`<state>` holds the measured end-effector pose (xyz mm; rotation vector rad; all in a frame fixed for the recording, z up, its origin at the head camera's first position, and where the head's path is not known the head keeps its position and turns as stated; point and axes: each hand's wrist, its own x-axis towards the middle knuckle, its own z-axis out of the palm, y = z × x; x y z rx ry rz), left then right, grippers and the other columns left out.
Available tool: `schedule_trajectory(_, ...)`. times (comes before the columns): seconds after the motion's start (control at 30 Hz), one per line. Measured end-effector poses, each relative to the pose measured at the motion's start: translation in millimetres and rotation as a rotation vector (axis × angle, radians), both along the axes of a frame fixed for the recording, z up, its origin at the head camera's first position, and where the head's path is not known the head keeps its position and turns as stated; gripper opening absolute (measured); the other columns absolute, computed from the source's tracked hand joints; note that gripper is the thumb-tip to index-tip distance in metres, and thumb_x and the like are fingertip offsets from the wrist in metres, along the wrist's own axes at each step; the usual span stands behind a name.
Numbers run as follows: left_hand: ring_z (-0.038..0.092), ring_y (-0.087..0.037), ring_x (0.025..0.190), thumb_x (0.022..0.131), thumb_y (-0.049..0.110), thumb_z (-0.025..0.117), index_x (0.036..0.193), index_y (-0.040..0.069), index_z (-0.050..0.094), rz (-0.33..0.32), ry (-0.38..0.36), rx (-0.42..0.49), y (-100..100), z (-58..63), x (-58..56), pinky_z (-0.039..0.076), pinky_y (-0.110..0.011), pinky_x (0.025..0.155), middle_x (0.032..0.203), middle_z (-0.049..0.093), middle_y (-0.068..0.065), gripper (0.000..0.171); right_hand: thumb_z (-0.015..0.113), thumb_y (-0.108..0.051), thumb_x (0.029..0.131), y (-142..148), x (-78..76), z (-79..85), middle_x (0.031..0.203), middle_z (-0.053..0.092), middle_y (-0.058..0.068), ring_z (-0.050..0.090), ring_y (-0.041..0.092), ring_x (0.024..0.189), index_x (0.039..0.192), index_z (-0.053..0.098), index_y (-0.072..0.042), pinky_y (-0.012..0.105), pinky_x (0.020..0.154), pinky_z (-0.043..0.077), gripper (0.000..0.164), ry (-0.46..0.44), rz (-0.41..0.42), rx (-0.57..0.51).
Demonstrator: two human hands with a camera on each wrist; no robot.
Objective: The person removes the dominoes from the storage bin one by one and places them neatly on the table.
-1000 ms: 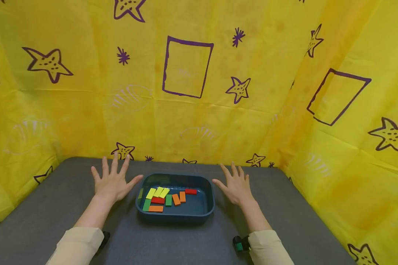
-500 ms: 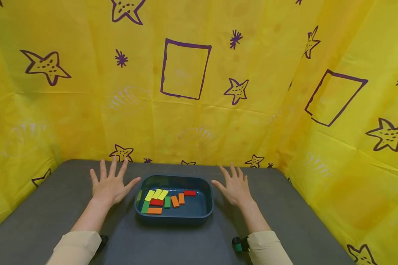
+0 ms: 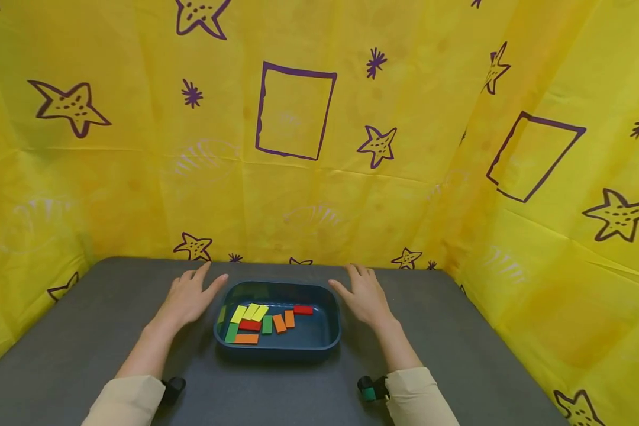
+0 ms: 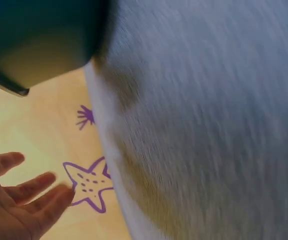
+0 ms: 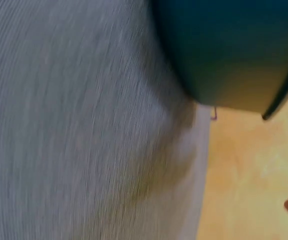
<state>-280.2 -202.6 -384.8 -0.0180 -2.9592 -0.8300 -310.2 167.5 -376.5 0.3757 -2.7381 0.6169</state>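
The left hand point(image 3: 185, 299) and the right hand point(image 3: 366, 299) are near the two ends of the blue tray point(image 3: 315, 348), thumbs spread, fingers slightly bent, holding nothing. If one thumb pushes the rim harder than the other, I think the tray could turn and its loose coloured blocks point(image 3: 250, 325) could slide. The tray stands on a grey table point(image 3: 277, 396), surrounded by yellow cloth point(image 3: 298, 189) with dark starfish drawings.

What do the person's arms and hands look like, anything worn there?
The left sleeve and right sleeve are cream, ending on the forearms. The left hand and right hand wear no gloves. Beside the sleeves jut a black left device and a black right device with a green patch.
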Motion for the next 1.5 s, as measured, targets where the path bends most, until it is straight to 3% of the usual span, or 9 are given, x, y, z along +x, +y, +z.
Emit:
schedule_trajectory(0.07, 0.023, -0.063, 0.136, 0.097, 0.07, 0.027, 0.155, -0.001, 0.02, -0.007, -0.028, 0.038, 2, 1.0, -0.6, 0.025, -0.077, 0.106, 0.152, 0.023, -0.041, 0.092, 0.057, -0.053, 0.094, -7, 1.1, 1.9, 0.141, 0.055, 0.016, 0.048, 0.038, 0.132, 0.136, 0.056, -0.01, 0.056, 0.108, 0.042, 0.06, 0.006, 0.019, -0.054)
schedule_trajectory(0.17, 0.04, -0.056, 0.129, 0.1, 0.06, 0.034, 0.151, -0.004, 0.029, -0.024, -0.036, 0.074, 4, -0.8, -2.1, 0.036, -0.071, 0.103, 0.145, 0.038, -0.039, 0.082, 0.06, -0.046, 0.095, -18, 2.9, 4.2, 0.134, 0.061, 0.015, 0.053, 0.035, 0.128, 0.131, 0.061, -0.009, 0.054, 0.107, 0.043, 0.052, 0.007, 0.054, -0.134)
schedule_trajectory(0.3, 0.06, -0.038, 0.103, 0.102, 0.041, 0.046, 0.144, -0.004, 0.044, -0.059, 0.007, 0.11, 8, -7.7, -3.7, 0.052, -0.054, 0.087, 0.124, 0.06, -0.03, 0.061, 0.064, -0.034, 0.095, -31, 3.9, 4.1, 0.125, 0.066, 0.014, 0.06, 0.034, 0.118, 0.125, 0.065, -0.006, 0.051, 0.102, 0.048, 0.041, 0.0, 0.113, -0.223)
schedule_trajectory(0.43, 0.062, -0.032, 0.096, 0.1, 0.03, 0.05, 0.138, 0.0, 0.053, -0.07, 0.024, 0.147, 11, -14.0, -3.9, 0.053, -0.047, 0.079, 0.121, 0.063, -0.028, 0.048, 0.065, -0.026, 0.094, -41, 3.1, 0.5, 0.115, 0.07, 0.012, 0.067, 0.029, 0.105, 0.118, 0.068, -0.006, 0.044, 0.092, 0.055, 0.031, -0.028, 0.16, -0.266)
schedule_trajectory(0.67, 0.063, -0.034, 0.1, 0.1, 0.024, 0.049, 0.135, 0.003, 0.058, -0.068, -0.014, 0.225, 15, -17.0, -3.2, 0.053, -0.047, 0.082, 0.128, 0.061, -0.029, 0.042, 0.064, -0.018, 0.094, -57, 2.6, -8.2, 0.109, 0.074, 0.009, 0.07, 0.024, 0.097, 0.114, 0.071, -0.006, 0.04, 0.086, 0.057, 0.024, -0.143, 0.183, -0.35)
schedule_trajectory(1.0, 0.064, -0.035, 0.103, 0.1, 0.022, 0.049, 0.134, 0.001, 0.057, -0.074, -0.025, 0.261, 16, -17.5, -3.8, 0.053, -0.05, 0.086, 0.126, 0.063, -0.029, 0.041, 0.07, -0.008, 0.086, -76, 2.3, -18.1, 0.098, 0.076, 0.01, 0.069, 0.023, 0.087, 0.101, 0.076, -0.006, 0.033, 0.075, 0.057, 0.016, -0.199, 0.049, -0.436)
schedule_trajectory(1.23, 0.057, -0.019, 0.07, 0.1, 0.023, 0.05, 0.138, 0.001, 0.054, -0.06, -0.048, 0.326, 15, -18.5, -2.1, 0.046, -0.029, 0.063, 0.116, 0.065, -0.026, 0.044, 0.074, -0.003, 0.078, -86, 5.0, -23.9, 0.094, 0.076, 0.012, 0.065, 0.026, 0.087, 0.093, 0.078, -0.005, 0.033, 0.07, 0.055, 0.016, -0.209, -0.067, -0.47)
schedule_trajectory(1.5, 0.054, -0.018, 0.063, 0.1, 0.023, 0.051, 0.138, 0.001, 0.055, -0.056, -0.036, 0.307, 17, -18.2, -0.6, 0.045, -0.03, 0.059, 0.114, 0.066, -0.025, 0.043, 0.076, 0.0, 0.074, -88, 5.2, -27.3, 0.096, 0.076, 0.011, 0.065, 0.025, 0.087, 0.097, 0.078, -0.005, 0.031, 0.069, 0.055, 0.023, -0.255, -0.172, -0.519)
